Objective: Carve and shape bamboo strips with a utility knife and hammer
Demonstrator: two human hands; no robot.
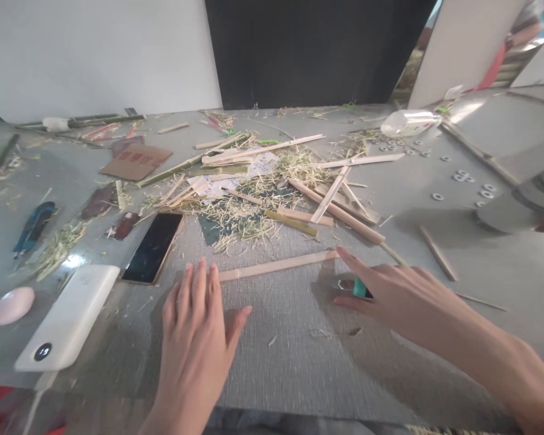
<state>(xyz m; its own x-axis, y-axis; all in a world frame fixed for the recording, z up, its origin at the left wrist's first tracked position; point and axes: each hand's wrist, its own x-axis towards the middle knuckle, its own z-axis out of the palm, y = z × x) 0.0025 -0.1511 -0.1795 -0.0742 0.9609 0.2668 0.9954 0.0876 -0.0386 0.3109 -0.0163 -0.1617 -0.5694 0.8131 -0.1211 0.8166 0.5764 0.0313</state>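
The fingers (201,290) of the left hand (193,341) are being held straight and slightly parted, palm down, gripping nothing visible. By the right hand (392,293) a teal-and-black object (359,287) is being held, mostly hidden by the hand, so its full shape is not being shown; the index finger and thumb are being kept apart, the other fingers being concealed. Between the hands, on the desk (272,368), the pale strip (278,266) is being seen lying flat, its right end being touched by the right index fingertip; whether its left end is being covered by the left index finger cannot be told. Its long axis is being run crosswise, the right end being pointed slightly away from the person. Beyond, shavings (240,226) are being strewn, and at the right edge a grey cylinder (521,202) is being cut off
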